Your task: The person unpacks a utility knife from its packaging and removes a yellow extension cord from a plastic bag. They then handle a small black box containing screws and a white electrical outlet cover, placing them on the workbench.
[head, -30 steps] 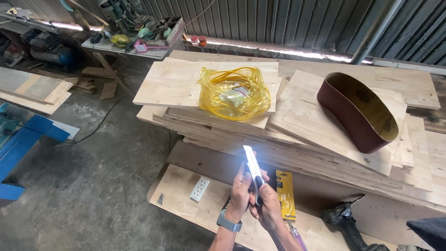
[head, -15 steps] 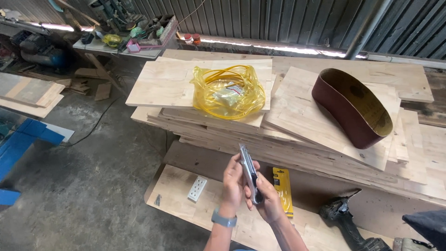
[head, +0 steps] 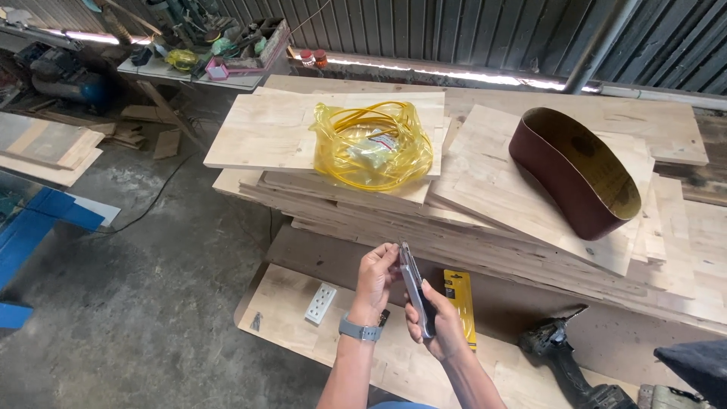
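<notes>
— Holding the utility knife like this is a little risky, I think. The right hand has its grip closed around the grey handle, low in the centre of the frame, and the left hand pinches the upper end with its fingertips together, very near the blade part.

— What could go wrong?

— If the left fingertips slip, they may slide onto the edge. Also both hands are in the air above the low board, so a dropped knife could fall on the white socket strip or the yellow packet.

— And farther up the frame?

— The yellow hose bag and brown sanding belt lie on the stacked boards, well apart from the knife.
</notes>
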